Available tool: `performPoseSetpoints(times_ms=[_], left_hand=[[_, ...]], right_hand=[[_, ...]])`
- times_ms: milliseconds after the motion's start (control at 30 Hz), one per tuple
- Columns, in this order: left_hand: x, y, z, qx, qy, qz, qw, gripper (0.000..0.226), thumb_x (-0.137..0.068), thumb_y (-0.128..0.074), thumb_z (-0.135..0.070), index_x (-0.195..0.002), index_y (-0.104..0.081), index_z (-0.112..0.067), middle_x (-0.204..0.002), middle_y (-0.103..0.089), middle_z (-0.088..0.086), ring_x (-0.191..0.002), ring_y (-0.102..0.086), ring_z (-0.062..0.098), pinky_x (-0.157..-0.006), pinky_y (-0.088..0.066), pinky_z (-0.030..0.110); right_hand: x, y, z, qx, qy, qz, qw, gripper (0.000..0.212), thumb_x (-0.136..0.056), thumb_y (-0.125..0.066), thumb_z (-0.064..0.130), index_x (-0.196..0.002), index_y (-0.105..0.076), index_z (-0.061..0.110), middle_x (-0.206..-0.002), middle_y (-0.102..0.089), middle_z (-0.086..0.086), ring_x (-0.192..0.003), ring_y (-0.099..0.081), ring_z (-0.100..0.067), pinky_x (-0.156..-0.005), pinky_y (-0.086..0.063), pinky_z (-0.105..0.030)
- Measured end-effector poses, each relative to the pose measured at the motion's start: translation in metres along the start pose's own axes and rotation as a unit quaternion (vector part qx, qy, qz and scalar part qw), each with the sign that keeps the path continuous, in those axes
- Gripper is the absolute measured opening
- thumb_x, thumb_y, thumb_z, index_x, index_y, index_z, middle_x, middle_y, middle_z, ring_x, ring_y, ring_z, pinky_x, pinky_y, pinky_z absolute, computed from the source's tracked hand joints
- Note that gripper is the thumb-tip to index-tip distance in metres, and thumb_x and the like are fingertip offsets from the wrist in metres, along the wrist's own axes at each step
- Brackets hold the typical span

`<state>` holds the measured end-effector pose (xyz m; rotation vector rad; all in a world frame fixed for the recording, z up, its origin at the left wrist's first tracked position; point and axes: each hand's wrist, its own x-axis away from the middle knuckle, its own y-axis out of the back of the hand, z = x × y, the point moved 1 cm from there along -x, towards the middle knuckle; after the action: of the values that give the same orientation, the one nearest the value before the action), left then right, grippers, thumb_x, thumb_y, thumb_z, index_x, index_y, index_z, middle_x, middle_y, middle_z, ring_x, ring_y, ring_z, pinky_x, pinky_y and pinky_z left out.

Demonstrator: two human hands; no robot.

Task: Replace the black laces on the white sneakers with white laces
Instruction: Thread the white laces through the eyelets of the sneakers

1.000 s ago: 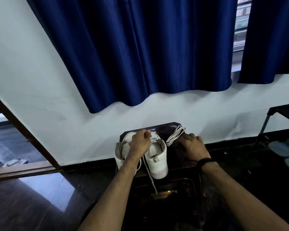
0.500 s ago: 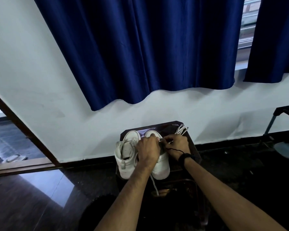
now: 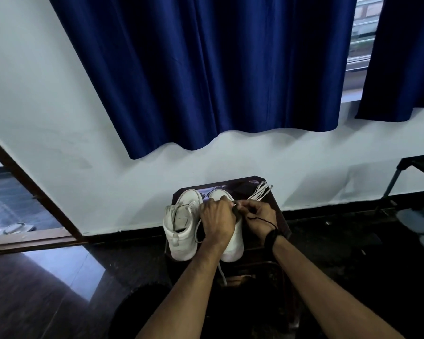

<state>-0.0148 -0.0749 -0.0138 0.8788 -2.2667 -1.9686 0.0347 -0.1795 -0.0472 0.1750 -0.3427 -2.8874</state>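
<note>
Looking down from the head camera, two white sneakers sit side by side on a small dark table (image 3: 283, 217) that stands against the white wall (image 3: 59, 113), toes toward the wall. The left sneaker (image 3: 180, 228) shows a white lace already threaded through its eyelets. The right sneaker (image 3: 234, 243) lies mostly under the hands. The left hand (image 3: 217, 222) curls over the top of that shoe, its fingertips pinching a white lace (image 3: 234, 204) near the eyelets. The right hand (image 3: 258, 215) meets it from the other side, fingers curled and pinching the same lace end just beside the left fingertips. A loose white strand (image 3: 222, 272) hangs off the near edge of the table below the right sneaker. A bundle of white laces (image 3: 261, 190) rests on the far right corner of the table, apart from the shoes. A thin black cord (image 3: 262, 220) runs across the back of the right hand, and a black band (image 3: 271, 238) circles that wrist. Dark blue curtains (image 3: 218, 69) hang above the wall, and the floor (image 3: 47, 277) is dark and glossy
</note>
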Motion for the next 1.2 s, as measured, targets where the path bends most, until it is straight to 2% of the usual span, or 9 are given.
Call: performPoseSetpoints(times_ms=[67,267,367,467,567,633,967,1033,1200], left_hand=[[-0.001,-0.003,0.001,-0.002,0.019,-0.012,1.000,0.016,-0.087,-0.059,-0.027,-0.087,-0.069,-0.016,-0.082,-0.071,0.011,-0.089,-0.066,0.032,-0.079,-0.044,0.039],[-0.003,-0.007,-0.004,0.027,0.068,-0.018,0.997,0.023,-0.093,-0.049,-0.029,-0.097,-0.067,-0.016,-0.096,-0.071,0.010,-0.101,-0.063,0.030,-0.087,-0.040,0.040],[-0.002,-0.009,-0.005,0.008,0.043,-0.015,0.999,0.024,-0.094,-0.049,-0.030,-0.101,-0.067,-0.015,-0.098,-0.071,0.011,-0.103,-0.061,0.031,-0.089,-0.038,0.040],[0.002,-0.009,-0.001,0.001,0.008,-0.007,1.000,0.024,-0.095,-0.049,-0.031,-0.102,-0.066,-0.017,-0.099,-0.070,0.010,-0.105,-0.060,0.030,-0.090,-0.036,0.041],[0.001,-0.008,-0.001,-0.031,0.016,0.012,0.999,0.024,-0.095,-0.047,-0.033,-0.104,-0.064,-0.020,-0.102,-0.070,0.007,-0.108,-0.059,0.027,-0.090,-0.035,0.039],[-0.001,-0.006,-0.003,-0.039,0.035,0.021,0.998,0.023,-0.095,-0.047,-0.030,-0.105,-0.064,-0.019,-0.104,-0.070,0.008,-0.108,-0.060,0.026,-0.090,-0.035,0.038],[-0.002,-0.005,-0.007,-0.014,0.095,0.013,0.995,0.024,-0.095,-0.047,-0.031,-0.103,-0.065,-0.019,-0.103,-0.071,0.006,-0.108,-0.061,0.025,-0.090,-0.039,0.039],[-0.001,-0.007,-0.007,-0.015,0.090,0.013,0.996,0.024,-0.095,-0.047,-0.031,-0.103,-0.066,-0.019,-0.102,-0.071,0.006,-0.108,-0.061,0.025,-0.090,-0.038,0.039],[-0.002,-0.012,-0.002,0.003,0.070,-0.002,0.998,0.027,-0.097,-0.045,-0.034,-0.101,-0.068,-0.021,-0.098,-0.071,0.005,-0.106,-0.061,0.024,-0.089,-0.034,0.040]], right_hand=[[0.000,-0.001,-0.001,0.000,0.000,0.003,1.000,0.010,-0.085,-0.073,0.025,-0.094,-0.078,0.024,-0.083,-0.075,0.009,-0.079,-0.066,0.006,-0.072,-0.044,-0.001],[0.000,-0.004,-0.005,-0.013,0.000,-0.002,1.000,0.009,-0.084,-0.074,0.024,-0.091,-0.078,0.026,-0.080,-0.075,0.010,-0.080,-0.068,0.003,-0.080,-0.050,-0.012],[-0.002,-0.003,-0.008,-0.014,-0.003,-0.008,1.000,0.009,-0.084,-0.073,0.023,-0.091,-0.078,0.026,-0.080,-0.075,0.010,-0.079,-0.068,0.003,-0.081,-0.051,-0.014],[-0.002,-0.004,-0.007,-0.014,-0.004,-0.012,1.000,0.010,-0.085,-0.071,0.020,-0.090,-0.078,0.026,-0.079,-0.074,0.011,-0.076,-0.066,0.007,-0.077,-0.048,-0.008],[-0.001,-0.008,-0.005,-0.006,0.001,-0.017,1.000,0.009,-0.086,-0.071,0.020,-0.091,-0.078,0.023,-0.081,-0.074,0.009,-0.077,-0.066,0.002,-0.069,-0.042,-0.001],[-0.002,-0.009,-0.006,-0.004,0.005,-0.016,1.000,0.009,-0.086,-0.070,0.021,-0.091,-0.077,0.023,-0.083,-0.074,0.009,-0.080,-0.067,-0.003,-0.069,-0.042,0.000],[0.002,-0.010,-0.004,-0.002,0.017,-0.019,1.000,0.010,-0.087,-0.069,0.021,-0.093,-0.077,0.021,-0.084,-0.073,0.007,-0.077,-0.063,-0.002,-0.066,-0.038,0.001],[0.003,-0.009,-0.005,-0.010,0.014,-0.018,1.000,0.009,-0.087,-0.069,0.020,-0.091,-0.077,0.021,-0.082,-0.073,0.009,-0.078,-0.064,-0.002,-0.068,-0.040,-0.001],[0.001,-0.009,-0.007,-0.018,0.002,-0.003,1.000,0.008,-0.085,-0.070,0.025,-0.091,-0.076,0.023,-0.081,-0.074,0.008,-0.081,-0.068,-0.005,-0.078,-0.051,-0.016]])
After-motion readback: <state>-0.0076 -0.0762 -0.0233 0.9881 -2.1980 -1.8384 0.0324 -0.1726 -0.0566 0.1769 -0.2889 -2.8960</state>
